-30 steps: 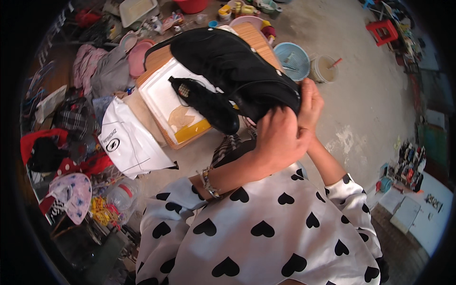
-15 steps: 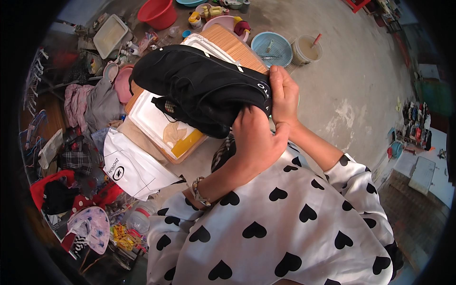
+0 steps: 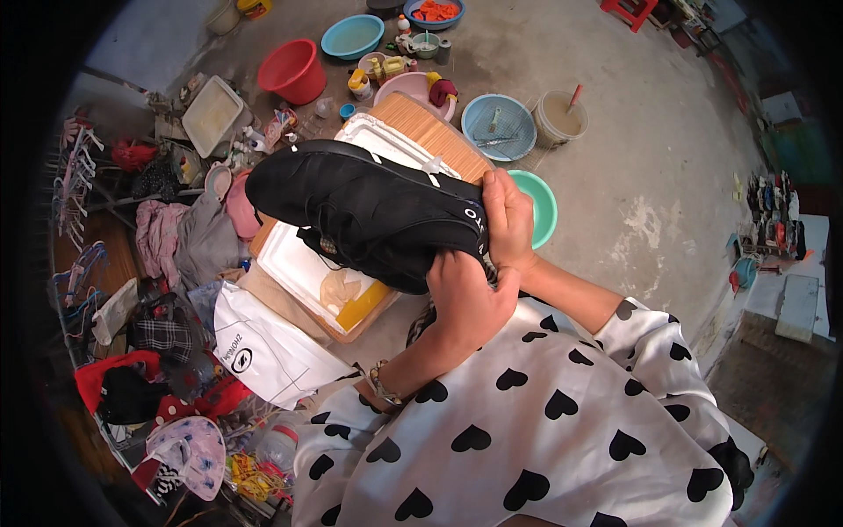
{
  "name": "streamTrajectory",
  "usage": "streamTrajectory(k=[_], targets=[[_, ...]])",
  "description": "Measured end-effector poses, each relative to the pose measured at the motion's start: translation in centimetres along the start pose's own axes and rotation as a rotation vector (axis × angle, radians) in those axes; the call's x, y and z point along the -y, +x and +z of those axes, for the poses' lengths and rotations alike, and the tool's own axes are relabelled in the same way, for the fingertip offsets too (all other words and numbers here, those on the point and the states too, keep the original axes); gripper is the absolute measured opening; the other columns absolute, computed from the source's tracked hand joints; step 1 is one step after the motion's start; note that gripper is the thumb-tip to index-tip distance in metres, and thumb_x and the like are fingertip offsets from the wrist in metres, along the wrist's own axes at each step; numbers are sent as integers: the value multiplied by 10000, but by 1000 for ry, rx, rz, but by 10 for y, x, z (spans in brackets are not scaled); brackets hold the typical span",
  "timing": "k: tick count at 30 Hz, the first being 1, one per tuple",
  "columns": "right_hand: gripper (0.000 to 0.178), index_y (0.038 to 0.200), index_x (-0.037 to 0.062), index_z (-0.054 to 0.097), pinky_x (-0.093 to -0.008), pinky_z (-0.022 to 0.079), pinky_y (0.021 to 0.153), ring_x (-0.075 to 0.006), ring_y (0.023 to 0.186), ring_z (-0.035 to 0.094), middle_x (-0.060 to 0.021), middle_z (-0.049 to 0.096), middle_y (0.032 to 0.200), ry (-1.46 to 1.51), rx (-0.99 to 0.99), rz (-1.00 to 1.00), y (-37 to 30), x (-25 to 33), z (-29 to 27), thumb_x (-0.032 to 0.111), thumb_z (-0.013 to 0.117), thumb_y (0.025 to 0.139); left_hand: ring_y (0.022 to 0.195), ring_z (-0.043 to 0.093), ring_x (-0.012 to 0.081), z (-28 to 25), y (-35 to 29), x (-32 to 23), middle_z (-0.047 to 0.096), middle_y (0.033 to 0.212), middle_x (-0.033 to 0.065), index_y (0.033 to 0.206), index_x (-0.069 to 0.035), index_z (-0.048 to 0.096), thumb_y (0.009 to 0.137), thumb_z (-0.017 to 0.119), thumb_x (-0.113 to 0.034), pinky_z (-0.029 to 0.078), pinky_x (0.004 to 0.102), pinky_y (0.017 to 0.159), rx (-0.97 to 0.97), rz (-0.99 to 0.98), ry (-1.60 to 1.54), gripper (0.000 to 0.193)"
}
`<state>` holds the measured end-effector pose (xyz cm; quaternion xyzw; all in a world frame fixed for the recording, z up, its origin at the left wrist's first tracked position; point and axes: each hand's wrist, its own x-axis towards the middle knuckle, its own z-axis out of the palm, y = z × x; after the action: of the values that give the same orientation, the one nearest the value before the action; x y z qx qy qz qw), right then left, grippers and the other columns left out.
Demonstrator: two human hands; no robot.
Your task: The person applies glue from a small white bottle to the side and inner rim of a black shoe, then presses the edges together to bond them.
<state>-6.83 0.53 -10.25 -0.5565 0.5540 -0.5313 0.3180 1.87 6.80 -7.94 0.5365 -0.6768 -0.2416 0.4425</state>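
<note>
A black sneaker point(image 3: 351, 206) is held up in front of me, toe pointing left. My left hand point(image 3: 465, 303) grips the near edge of its ankle opening, with fingers tucked inside and out of sight. At the heel end, my right hand point(image 3: 511, 215) is closed around the back of the sneaker, thumb on top. Beneath it stands a small wood-patterned table point(image 3: 470, 158) bearing a white foam tray point(image 3: 281, 255). A crumpled tan piece point(image 3: 338, 288) and a yellow strip point(image 3: 362, 303) lie at the tray's near end.
A white printed bag point(image 3: 272, 351) lies left of the table, beside piled clothes point(image 3: 198, 237). Beyond are a red basin point(image 3: 292, 72), a blue basin point(image 3: 353, 37), a blue basket point(image 3: 498, 127) and a bucket point(image 3: 560, 119). A green basin point(image 3: 536, 209) sits behind my right hand.
The whole view has shifted, so the sneaker and hands sit slightly lower and more of the far floor shows. The green basin has come into clearer sight. Both hands keep their hold.
</note>
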Motion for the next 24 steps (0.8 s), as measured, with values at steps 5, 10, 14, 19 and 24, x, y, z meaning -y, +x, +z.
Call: streamTrajectory(k=[5,10,14,19,24], targets=[[302,752,-3,506,-353,370,486,-220,474,410,-140,450,561,56,43,-6,2,6,2,210,475,964,763,564,427,-3,-1,8,565,812,244,854,78,511,672,626,-66,460,461,684,-60,-41,-111,259],[390,762,-32,505,-350,379,519,-196,525,373,-142,431,580,101,94,73,2,9,-1,279,432,987,844,626,251,-21,9,4,616,928,178,996,78,524,721,625,-10,493,348,752,-12,-318,-526,307],[415,1043,-51,588,-263,432,735,-108,807,524,-57,602,868,114,390,270,1,26,-22,297,368,994,853,579,122,-50,23,-11,599,959,87,1062,63,507,766,585,10,488,265,755,42,-505,-744,311],[422,1240,-41,505,-275,449,830,-136,963,539,-80,551,1062,343,695,355,-1,49,-51,151,540,866,834,577,106,-70,29,-16,597,932,62,1043,37,536,776,562,-20,488,246,741,75,-733,-1002,275],[503,1258,-36,491,-269,501,747,-171,1015,550,-97,521,1113,260,730,208,3,67,-64,99,629,794,809,601,122,-80,38,-22,610,925,65,1028,15,558,777,548,-40,502,250,742,86,-773,-1136,257]])
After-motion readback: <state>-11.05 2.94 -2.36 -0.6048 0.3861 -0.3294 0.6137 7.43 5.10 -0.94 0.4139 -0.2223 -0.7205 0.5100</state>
